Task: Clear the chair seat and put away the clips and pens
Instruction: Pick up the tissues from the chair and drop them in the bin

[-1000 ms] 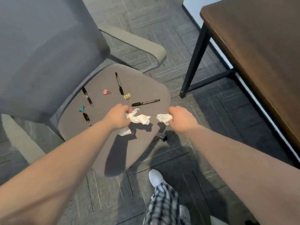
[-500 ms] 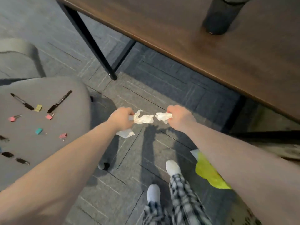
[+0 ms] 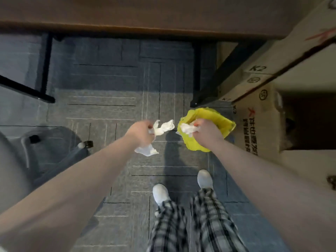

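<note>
My left hand is closed on crumpled white tissues, with one more piece hanging below the fist. My right hand grips another crumpled white tissue and hovers right over the yellow bag-lined bin on the floor. The chair seat edge shows only at the far left. No clips or pens are in view.
A brown desk spans the top, its black legs standing left and right of the bin. Cardboard boxes sit right of the bin. A chair caster and base arm lie at left. My feet stand on grey carpet.
My view has swung right, away from the chair seat, and down to the floor by the desk. Both hands carried the tissues along; the right hand now sits over the yellow bin.
</note>
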The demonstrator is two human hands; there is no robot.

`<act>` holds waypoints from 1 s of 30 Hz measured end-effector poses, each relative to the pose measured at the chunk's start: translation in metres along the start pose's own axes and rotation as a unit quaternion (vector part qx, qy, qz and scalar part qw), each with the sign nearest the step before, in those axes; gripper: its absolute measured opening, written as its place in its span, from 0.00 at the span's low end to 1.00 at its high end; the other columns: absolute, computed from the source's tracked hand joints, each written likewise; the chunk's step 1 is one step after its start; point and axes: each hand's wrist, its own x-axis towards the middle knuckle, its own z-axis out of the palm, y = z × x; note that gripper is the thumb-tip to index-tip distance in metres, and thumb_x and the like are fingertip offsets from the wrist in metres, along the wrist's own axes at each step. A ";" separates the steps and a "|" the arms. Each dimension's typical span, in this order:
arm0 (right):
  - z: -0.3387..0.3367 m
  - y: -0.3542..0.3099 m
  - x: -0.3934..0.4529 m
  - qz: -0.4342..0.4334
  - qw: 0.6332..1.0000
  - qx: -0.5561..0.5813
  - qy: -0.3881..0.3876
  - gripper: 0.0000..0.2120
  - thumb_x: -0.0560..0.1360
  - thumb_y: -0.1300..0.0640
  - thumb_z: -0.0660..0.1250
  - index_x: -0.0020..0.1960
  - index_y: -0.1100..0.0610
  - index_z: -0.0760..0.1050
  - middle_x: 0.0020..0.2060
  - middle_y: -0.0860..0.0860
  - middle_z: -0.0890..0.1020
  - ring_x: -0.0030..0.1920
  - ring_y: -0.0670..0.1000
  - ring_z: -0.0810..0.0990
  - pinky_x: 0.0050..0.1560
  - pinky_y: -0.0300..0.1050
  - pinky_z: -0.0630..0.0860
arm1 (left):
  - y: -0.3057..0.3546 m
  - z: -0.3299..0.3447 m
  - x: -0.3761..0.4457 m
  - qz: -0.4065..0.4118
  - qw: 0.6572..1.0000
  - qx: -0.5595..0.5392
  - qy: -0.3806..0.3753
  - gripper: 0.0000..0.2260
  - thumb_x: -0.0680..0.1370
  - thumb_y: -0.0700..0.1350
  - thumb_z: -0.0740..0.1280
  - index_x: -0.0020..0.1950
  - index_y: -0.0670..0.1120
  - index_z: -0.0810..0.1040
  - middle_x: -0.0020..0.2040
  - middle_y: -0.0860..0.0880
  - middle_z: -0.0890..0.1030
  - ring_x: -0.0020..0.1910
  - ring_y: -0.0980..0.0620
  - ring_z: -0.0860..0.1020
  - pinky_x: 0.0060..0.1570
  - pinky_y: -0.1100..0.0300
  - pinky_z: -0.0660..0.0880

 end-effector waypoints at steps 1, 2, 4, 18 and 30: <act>-0.002 0.016 0.001 0.022 1.000 0.014 0.004 0.13 0.74 0.58 0.64 0.58 0.58 0.76 0.56 0.59 0.79 0.57 0.61 0.77 0.52 0.48 0.73 | 0.015 0.010 0.004 0.008 1.000 0.007 -0.014 0.15 0.76 0.44 0.63 0.62 0.44 0.73 0.56 0.43 0.79 0.50 0.44 0.76 0.44 0.58 0.70; -0.005 0.030 0.002 0.045 0.999 0.027 0.007 0.14 0.74 0.58 0.63 0.59 0.58 0.74 0.58 0.59 0.78 0.58 0.60 0.76 0.53 0.48 0.73 | 0.029 0.019 0.008 0.014 1.000 0.009 -0.020 0.15 0.76 0.44 0.63 0.62 0.43 0.72 0.56 0.43 0.79 0.51 0.43 0.77 0.44 0.58 0.70; -0.009 0.058 0.009 0.085 0.994 0.063 0.018 0.15 0.75 0.58 0.63 0.61 0.58 0.73 0.59 0.59 0.77 0.59 0.61 0.75 0.50 0.47 0.71 | 0.056 0.038 0.020 0.010 1.000 0.001 -0.022 0.14 0.77 0.44 0.62 0.62 0.42 0.72 0.57 0.42 0.79 0.55 0.42 0.77 0.45 0.58 0.71; 0.006 0.188 0.071 0.260 0.912 0.315 0.035 0.14 0.74 0.60 0.62 0.59 0.61 0.73 0.50 0.57 0.77 0.45 0.58 0.75 0.42 0.46 0.74 | 0.163 0.148 0.109 -0.109 0.985 -0.125 -0.039 0.13 0.76 0.45 0.63 0.60 0.42 0.72 0.47 0.46 0.74 0.53 0.41 0.77 0.46 0.56 0.71; 0.011 0.196 0.112 0.297 0.812 0.503 -0.002 0.22 0.75 0.51 0.68 0.65 0.52 0.66 0.60 0.52 0.71 0.54 0.55 0.72 0.47 0.53 0.81 | 0.196 0.177 0.149 -0.222 0.861 -0.456 -0.013 0.26 0.73 0.44 0.71 0.68 0.44 0.65 0.59 0.46 0.69 0.58 0.44 0.74 0.48 0.46 0.81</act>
